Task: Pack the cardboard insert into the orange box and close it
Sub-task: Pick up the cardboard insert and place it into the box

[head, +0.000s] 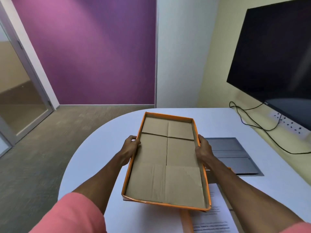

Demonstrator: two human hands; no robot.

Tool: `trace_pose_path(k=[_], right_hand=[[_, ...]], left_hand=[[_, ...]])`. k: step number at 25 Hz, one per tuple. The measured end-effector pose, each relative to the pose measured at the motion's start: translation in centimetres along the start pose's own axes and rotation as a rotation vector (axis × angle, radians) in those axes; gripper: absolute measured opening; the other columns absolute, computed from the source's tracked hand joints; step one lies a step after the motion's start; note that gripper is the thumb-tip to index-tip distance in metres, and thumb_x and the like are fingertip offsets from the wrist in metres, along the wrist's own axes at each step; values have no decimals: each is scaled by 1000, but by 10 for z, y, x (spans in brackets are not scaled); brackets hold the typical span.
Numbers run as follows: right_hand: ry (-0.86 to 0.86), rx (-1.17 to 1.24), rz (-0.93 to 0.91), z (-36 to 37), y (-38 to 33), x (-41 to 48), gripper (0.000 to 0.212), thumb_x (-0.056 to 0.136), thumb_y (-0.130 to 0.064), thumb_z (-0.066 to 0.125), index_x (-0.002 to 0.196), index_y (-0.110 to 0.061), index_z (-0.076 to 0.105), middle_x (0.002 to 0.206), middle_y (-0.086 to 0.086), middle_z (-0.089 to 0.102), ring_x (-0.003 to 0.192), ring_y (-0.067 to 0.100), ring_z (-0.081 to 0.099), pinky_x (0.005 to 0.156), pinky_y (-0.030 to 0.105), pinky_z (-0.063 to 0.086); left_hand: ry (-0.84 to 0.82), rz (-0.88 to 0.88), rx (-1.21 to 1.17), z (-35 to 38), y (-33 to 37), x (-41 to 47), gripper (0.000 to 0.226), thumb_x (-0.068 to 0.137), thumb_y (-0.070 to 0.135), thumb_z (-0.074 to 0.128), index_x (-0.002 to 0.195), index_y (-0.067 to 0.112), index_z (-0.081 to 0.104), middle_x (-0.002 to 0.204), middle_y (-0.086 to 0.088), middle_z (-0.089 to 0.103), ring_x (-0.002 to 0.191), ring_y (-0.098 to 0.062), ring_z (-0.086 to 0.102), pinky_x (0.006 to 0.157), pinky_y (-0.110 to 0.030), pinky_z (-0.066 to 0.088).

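An open orange box [131, 167] is held tilted above the white table, its open side facing me. A flat brown cardboard insert [166, 162], creased into panels, lies inside and covers its bottom. My left hand [129, 148] grips the box's left wall about halfway along. On the opposite wall, my right hand [204, 148] grips at the same height. A second orange piece [186, 221], perhaps the lid, shows partly under the box near the front edge; most of it is hidden.
The white rounded table [101, 145] has a grey inset panel [235, 155] on the right. Printed paper sheets [213, 222] lie at the near right. A black cable [262, 128] runs to wall sockets [289, 125] under a dark screen [276, 56].
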State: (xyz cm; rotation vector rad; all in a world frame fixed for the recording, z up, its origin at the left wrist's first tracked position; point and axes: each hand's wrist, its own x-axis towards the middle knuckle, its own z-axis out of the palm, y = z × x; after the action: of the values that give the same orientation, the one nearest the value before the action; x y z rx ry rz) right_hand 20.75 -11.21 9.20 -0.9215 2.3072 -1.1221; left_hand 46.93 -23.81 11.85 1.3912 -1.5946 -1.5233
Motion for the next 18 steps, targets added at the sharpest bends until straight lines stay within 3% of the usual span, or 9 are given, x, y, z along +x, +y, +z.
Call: trace_pose_path(k=[4, 9, 12, 14, 16, 18], right_hand=[[-24, 34, -8, -55, 37, 4, 63, 89, 9, 43, 148, -12, 29, 150, 14, 40, 134, 33, 42, 110, 42, 40], [-88, 73, -9, -91, 78, 12, 64, 86, 7, 44, 145, -16, 35, 147, 11, 45, 132, 31, 45, 109, 46, 42], [-118, 44, -14, -99, 90, 8, 61, 87, 4, 48, 143, -17, 39, 142, 13, 51, 126, 32, 51, 105, 45, 46], [-108, -41, -16, -100, 89, 1, 59, 91, -2, 50, 146, -13, 32, 147, 16, 44, 130, 34, 45, 110, 44, 39], [-12, -215, -34, -102, 80, -7, 59, 95, -17, 51, 147, -9, 26, 154, 18, 28, 140, 34, 32, 115, 49, 22], [65, -234, -143, -102, 59, -17, 56, 96, -31, 50, 144, -7, 33, 154, 18, 28, 142, 33, 28, 116, 48, 19]], left_hand=[[26, 16, -87, 60, 14, -32, 22, 93, 15, 47, 111, 10, 58, 98, -4, 61, 81, -14, 58, 65, -27, 48], [19, -103, -252, 106, 14, -58, 24, 90, 16, 53, 113, 11, 56, 107, -10, 55, 93, -25, 55, 71, -34, 50], [30, -136, -336, 120, 13, -75, 21, 90, 15, 54, 110, 11, 56, 99, -10, 55, 81, -23, 57, 63, -34, 51], [31, -143, -380, 123, 12, -78, 19, 89, 15, 55, 108, 11, 56, 97, -10, 56, 79, -23, 57, 63, -34, 52], [42, -138, -419, 129, 15, -78, 18, 88, 14, 58, 106, 12, 57, 97, -9, 57, 78, -22, 57, 65, -35, 51], [45, -121, -454, 139, 22, -78, 21, 87, 13, 62, 107, 12, 56, 94, -7, 55, 69, -18, 52, 57, -32, 44]])
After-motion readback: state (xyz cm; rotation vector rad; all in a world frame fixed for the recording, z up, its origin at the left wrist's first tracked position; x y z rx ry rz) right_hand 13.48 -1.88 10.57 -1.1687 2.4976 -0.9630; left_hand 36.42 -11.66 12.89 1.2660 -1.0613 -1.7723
